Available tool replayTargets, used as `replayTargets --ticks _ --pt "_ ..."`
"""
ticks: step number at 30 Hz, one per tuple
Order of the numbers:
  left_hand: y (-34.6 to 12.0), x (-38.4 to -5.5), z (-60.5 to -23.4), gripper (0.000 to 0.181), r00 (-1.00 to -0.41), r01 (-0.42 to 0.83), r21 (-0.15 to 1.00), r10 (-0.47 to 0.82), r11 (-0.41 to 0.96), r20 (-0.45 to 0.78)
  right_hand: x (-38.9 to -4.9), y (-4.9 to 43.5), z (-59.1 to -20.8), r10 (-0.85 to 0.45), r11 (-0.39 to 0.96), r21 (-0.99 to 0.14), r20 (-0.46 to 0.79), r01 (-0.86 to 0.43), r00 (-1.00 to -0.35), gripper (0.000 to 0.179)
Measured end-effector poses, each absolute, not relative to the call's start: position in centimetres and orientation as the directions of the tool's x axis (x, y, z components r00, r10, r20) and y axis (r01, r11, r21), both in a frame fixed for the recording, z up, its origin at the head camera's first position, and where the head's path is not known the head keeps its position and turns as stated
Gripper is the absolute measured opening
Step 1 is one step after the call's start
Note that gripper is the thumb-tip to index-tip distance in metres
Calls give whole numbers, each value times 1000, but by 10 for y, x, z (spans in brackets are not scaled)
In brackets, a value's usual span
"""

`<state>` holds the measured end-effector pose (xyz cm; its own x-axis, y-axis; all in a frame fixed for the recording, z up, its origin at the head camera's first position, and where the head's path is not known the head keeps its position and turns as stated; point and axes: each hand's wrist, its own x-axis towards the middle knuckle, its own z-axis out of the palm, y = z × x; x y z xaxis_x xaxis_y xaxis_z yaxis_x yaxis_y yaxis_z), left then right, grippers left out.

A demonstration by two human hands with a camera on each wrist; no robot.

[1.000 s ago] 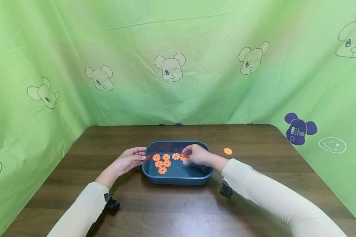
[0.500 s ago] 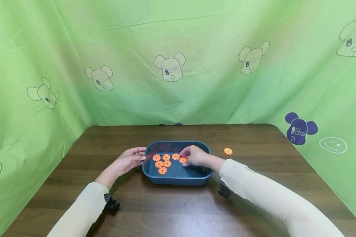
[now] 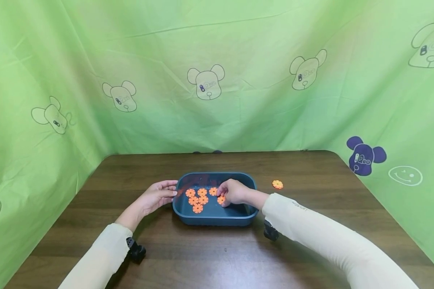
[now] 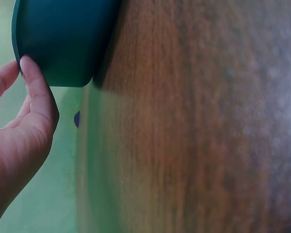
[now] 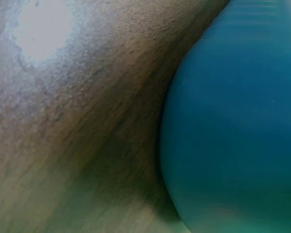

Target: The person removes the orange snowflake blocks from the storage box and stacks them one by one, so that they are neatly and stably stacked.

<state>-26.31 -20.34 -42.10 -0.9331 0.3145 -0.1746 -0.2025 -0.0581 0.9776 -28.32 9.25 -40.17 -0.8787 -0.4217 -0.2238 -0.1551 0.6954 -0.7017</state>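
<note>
A dark blue rectangular plastic basin (image 3: 217, 220) with rounded corners rests on the table. My left hand (image 3: 156, 196) grips its left rim; in the left wrist view, the thumb (image 4: 37, 85) and a finger meet at the basin's (image 4: 63, 43) edge. Inside, my right hand (image 3: 236, 192) pinches an orange flower-shaped disc (image 3: 221, 200) just above or on the floor, partly covered by the fingertips. Several similar orange discs (image 3: 203, 200) lie flat on the left side of the floor. The right wrist view has only the basin's outer wall (image 5: 237, 121), with the hand out of sight.
One more orange disc (image 3: 277, 184) lies on the brown wooden table (image 3: 202, 257), to the right of the basin. Behind and beside the table hangs a green curtain (image 3: 159, 120) printed with bear heads.
My right hand has moved a little left and toward me inside the basin, bringing its orange disc along. The left hand keeps its hold on the rim.
</note>
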Motion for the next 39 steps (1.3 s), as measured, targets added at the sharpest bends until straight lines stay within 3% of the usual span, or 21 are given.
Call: replayTargets --ticks 39 --pt "-201 -260 -418 53 -934 -197 980 310 -35 -176 -282 96 -401 -549 640 -718 -178 -274 -817 22"
